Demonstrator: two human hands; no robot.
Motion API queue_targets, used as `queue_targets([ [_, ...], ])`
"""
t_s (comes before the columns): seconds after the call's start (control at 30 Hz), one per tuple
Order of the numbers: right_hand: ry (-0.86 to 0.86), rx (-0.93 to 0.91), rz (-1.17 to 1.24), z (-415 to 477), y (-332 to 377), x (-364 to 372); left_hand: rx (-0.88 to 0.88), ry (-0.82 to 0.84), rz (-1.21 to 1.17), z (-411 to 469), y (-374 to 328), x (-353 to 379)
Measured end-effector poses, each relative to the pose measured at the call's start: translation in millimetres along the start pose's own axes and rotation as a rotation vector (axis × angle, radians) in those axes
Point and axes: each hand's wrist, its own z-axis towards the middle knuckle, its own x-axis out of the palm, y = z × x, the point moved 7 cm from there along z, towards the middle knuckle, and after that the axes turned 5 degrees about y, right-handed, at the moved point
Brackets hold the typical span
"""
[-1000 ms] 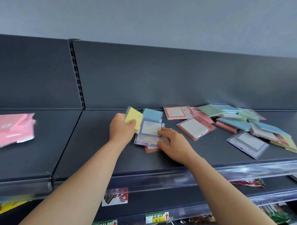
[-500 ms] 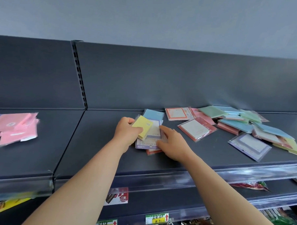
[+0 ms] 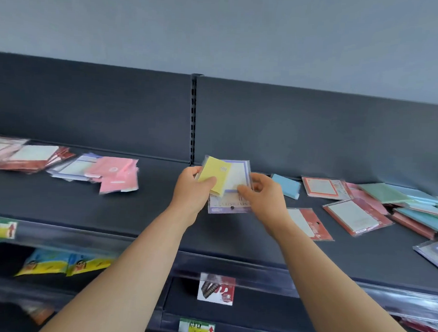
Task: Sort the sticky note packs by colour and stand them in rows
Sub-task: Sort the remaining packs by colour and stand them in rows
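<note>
A yellow sticky note pack (image 3: pixel 213 177) is pinched by the left grip (image 3: pixel 191 189), with the thumb laid across its lower edge and the fingers curled behind it. Just behind it, and partly covered by it, a purple-bordered pack (image 3: pixel 239 175) is held tilted up above the shelf (image 3: pixel 140 212). Its lower right corner is pinched by the right grip (image 3: pixel 266 200) between thumb and curled fingers. A second purple pack (image 3: pixel 227 206) is seen at six o'clock from these two, between the wrists; whether it is held or lies on the shelf cannot be told. At three o'clock from the held packs a light blue pack (image 3: pixel 286 185) is laid flat, and beyond it an orange-bordered pack (image 3: pixel 322 188). At four o'clock a red pack (image 3: pixel 308 223) is partly covered by the right forearm, and a white-faced red pack (image 3: pixel 356 217) is laid near it. Further out toward three o'clock, green packs (image 3: pixel 385 193) and teal packs (image 3: pixel 421 217) are heaped loosely and overlap one another. At nine o'clock, well apart from both grips, pink packs (image 3: pixel 117 176) are piled flat, and a pale purple-edged pack (image 3: pixel 74 168) and blurred red packs (image 3: pixel 32 157) are seen further out. Price tags (image 3: pixel 197 328) are fixed to a lower rail at six o'clock.
</note>
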Motion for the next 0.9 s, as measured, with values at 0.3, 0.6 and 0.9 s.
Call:
queue_targets([
  [0.3, 0.138, -0.090, 0.020, 8, 61, 119, 0.020, -0.152, 0.036, 1, -8, -142],
  [0.6, 0.304, -0.133, -0.056, 5, 129, 256, 0.026, -0.282, 0.106, 8, -30, -301],
  [0.9, 0.245, -0.108, -0.098, 22, 158, 331, 0.021, -0.187, 0.224, 45, -40, -377],
])
